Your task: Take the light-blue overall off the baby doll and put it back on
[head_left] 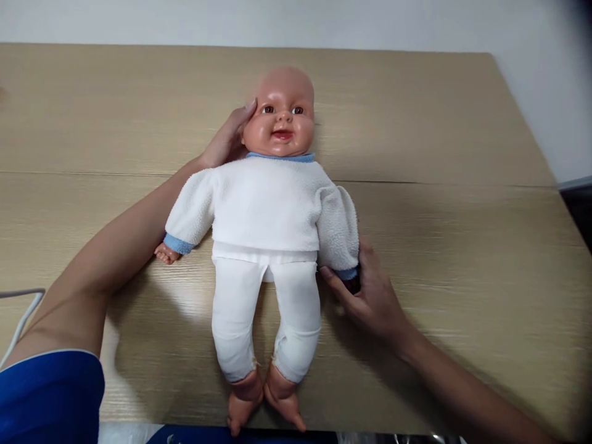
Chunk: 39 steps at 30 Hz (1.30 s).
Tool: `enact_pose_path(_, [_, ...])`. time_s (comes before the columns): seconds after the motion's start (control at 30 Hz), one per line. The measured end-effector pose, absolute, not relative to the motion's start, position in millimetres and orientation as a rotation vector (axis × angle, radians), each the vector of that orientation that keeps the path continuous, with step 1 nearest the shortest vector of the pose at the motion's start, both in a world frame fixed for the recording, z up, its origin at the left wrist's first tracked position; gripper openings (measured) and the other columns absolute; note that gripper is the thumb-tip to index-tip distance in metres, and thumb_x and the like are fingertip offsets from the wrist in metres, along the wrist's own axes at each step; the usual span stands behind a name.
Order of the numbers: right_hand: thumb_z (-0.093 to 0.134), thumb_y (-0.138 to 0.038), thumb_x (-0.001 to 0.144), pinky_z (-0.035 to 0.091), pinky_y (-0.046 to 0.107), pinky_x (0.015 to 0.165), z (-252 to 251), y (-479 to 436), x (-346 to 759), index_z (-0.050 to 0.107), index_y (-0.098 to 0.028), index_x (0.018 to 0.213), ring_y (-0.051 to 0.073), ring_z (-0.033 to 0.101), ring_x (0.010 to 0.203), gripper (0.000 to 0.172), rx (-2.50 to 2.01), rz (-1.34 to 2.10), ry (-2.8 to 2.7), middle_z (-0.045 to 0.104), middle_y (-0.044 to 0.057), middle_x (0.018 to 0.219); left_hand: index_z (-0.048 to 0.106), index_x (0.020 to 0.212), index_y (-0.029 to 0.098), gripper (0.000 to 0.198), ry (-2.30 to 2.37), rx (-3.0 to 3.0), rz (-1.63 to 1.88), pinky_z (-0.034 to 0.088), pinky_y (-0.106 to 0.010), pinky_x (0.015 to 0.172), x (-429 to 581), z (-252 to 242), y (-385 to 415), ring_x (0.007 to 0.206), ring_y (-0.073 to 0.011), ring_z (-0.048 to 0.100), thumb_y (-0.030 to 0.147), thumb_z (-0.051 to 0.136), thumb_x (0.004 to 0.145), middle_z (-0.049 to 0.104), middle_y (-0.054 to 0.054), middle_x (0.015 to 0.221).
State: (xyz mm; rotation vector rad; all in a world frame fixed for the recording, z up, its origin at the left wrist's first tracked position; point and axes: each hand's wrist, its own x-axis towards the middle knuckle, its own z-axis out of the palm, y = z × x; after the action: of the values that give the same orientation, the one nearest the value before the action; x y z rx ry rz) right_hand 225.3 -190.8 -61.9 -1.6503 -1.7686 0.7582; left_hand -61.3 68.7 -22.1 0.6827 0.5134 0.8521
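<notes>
Here's the doll [266, 206], face up, head away from the person and feet toward them, over a wood-grained surface [444, 240] that spreads out around it; whether the doll's back touches down, I can't tell. And there's the left hand [230, 134] at the side of the doll's head, thumb laid against it! The other fingers vanish behind the doll, so spread or pressed together, no telling.

Over to the right hand [377, 299], level with the doll's hip, its fingers wrapped around the end of the doll's sleeve [339, 225], thumb on the inner side beside the trousers [296, 299], right by the blue cuff [348, 273].

The opposite cuff [178, 243] lies beside the left forearm, a tiny doll hand poking out. White fleece top [266, 203], blue collar [305, 158] under the doll's chin, and bare feet [284, 398] out by the near edge. Well off from the doll's legs, on the left arm's side: a blue sleeve [50, 391] and a pale cable [25, 314].
</notes>
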Motion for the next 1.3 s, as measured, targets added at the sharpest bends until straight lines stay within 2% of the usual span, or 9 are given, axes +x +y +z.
enact_pose_path(0.17, [0.075, -0.065, 0.108, 0.055, 0.069, 0.125, -60.5, -188.8, 224.3, 0.056, -0.032, 0.165, 0.045, 0.069, 0.141, 0.068, -1.638, 0.778, -1.763, 0.073, 0.019, 0.153, 0.07, 0.161, 0.017, 0.063, 0.54, 0.672, 0.924, 0.028, -0.063, 0.153, -53.0, -24.1, 67.9, 0.175, -0.0363, 0.054, 0.053, 0.03, 0.128, 0.092, -0.011, 0.128])
enact_pose_path(0.37, [0.074, -0.065, 0.108, 0.053, 0.071, 0.128, -59.9, -186.8, 224.3, 0.057, -0.032, 0.166, 0.046, 0.067, 0.144, 0.069, -1.642, 0.78, -1.781, 0.072, 0.02, 0.155, 0.071, 0.16, 0.008, 0.055, 0.474, 0.717, 0.958, 0.029, -0.06, 0.154, -56.1, -20.6, 56.2, 0.171, -0.0334, 0.059, 0.044, 0.043, 0.129, 0.086, -0.01, 0.15])
enact_pose_path(0.47, [0.074, -0.066, 0.108, 0.051, 0.072, 0.131, -58.7, -185.0, 223.7, 0.057, -0.032, 0.166, 0.047, 0.065, 0.149, 0.069, -1.624, 0.771, -1.787, 0.07, 0.02, 0.16, 0.074, 0.154, 0.005, 0.053, 0.471, 0.765, 0.933, 0.03, -0.058, 0.153, -57.3, -18.2, 52.2, 0.169, -0.0331, 0.061, 0.044, 0.049, 0.129, 0.085, -0.011, 0.151])
enact_pose_path(0.6, [0.072, -0.068, 0.109, 0.052, 0.071, 0.129, -57.1, -182.7, 223.4, 0.059, -0.03, 0.163, 0.046, 0.067, 0.146, 0.067, -1.615, 0.766, -1.811, 0.072, 0.021, 0.156, 0.075, 0.15, 0.006, 0.055, 0.487, 0.82, 0.955, 0.03, -0.056, 0.153, -56.5, -17.0, 49.3, 0.169, -0.0307, 0.061, 0.047, 0.045, 0.129, 0.087, -0.011, 0.148])
enact_pose_path(0.8, [0.069, -0.071, 0.109, 0.055, 0.07, 0.126, -57.2, -181.5, 224.2, 0.058, -0.028, 0.165, 0.046, 0.069, 0.142, 0.071, -1.628, 0.746, -1.84, 0.074, 0.022, 0.151, 0.071, 0.157, 0.014, 0.054, 0.517, 0.839, 0.956, 0.028, -0.053, 0.154, -58.3, -19.7, 53.2, 0.174, -0.0255, 0.055, 0.048, 0.039, 0.13, 0.087, -0.004, 0.148])
enact_pose_path(0.97, [0.069, -0.071, 0.11, 0.051, 0.071, 0.13, -57.2, -180.4, 223.1, 0.056, -0.029, 0.168, 0.046, 0.066, 0.148, 0.073, -1.604, 0.737, -1.849, 0.071, 0.022, 0.158, 0.073, 0.154, 0.013, 0.057, 0.518, 0.917, 0.868, 0.038, -0.049, 0.149, -66.3, -30.6, 69.9, 0.17, -0.0253, 0.06, 0.048, 0.034, 0.132, 0.091, -0.005, 0.138])
enact_pose_path(1.1, [0.067, -0.071, 0.111, 0.053, 0.069, 0.128, -57.4, -179.5, 222.4, 0.055, -0.026, 0.167, 0.046, 0.068, 0.144, 0.073, -1.603, 0.724, -1.864, 0.073, 0.023, 0.153, 0.071, 0.158, 0.015, 0.055, 0.556, 0.922, 0.888, 0.041, -0.044, 0.147, -68.8, -37.0, 80.1, 0.166, -0.0235, 0.064, 0.047, 0.034, 0.132, 0.092, -0.005, 0.134])
enact_pose_path(1.2, [0.066, -0.071, 0.111, 0.054, 0.068, 0.127, -58.0, -179.0, 222.5, 0.056, -0.025, 0.165, 0.045, 0.068, 0.142, 0.071, -1.599, 0.723, -1.868, 0.073, 0.022, 0.152, 0.071, 0.16, 0.015, 0.055, 0.566, 0.892, 0.878, 0.039, -0.046, 0.148, -68.0, -35.5, 78.6, 0.167, -0.0242, 0.063, 0.048, 0.037, 0.132, 0.091, -0.005, 0.136])
enact_pose_path(1.3, [0.066, -0.073, 0.111, 0.053, 0.069, 0.127, -59.3, -178.6, 222.9, 0.055, -0.025, 0.167, 0.046, 0.067, 0.143, 0.075, -1.592, 0.723, -1.86, 0.071, 0.023, 0.155, 0.07, 0.161, 0.018, 0.052, 0.544, 0.87, 0.88, 0.03, -0.048, 0.153, -67.3, -31.5, 72.9, 0.171, -0.0234, 0.058, 0.05, 0.041, 0.131, 0.089, -0.003, 0.144])
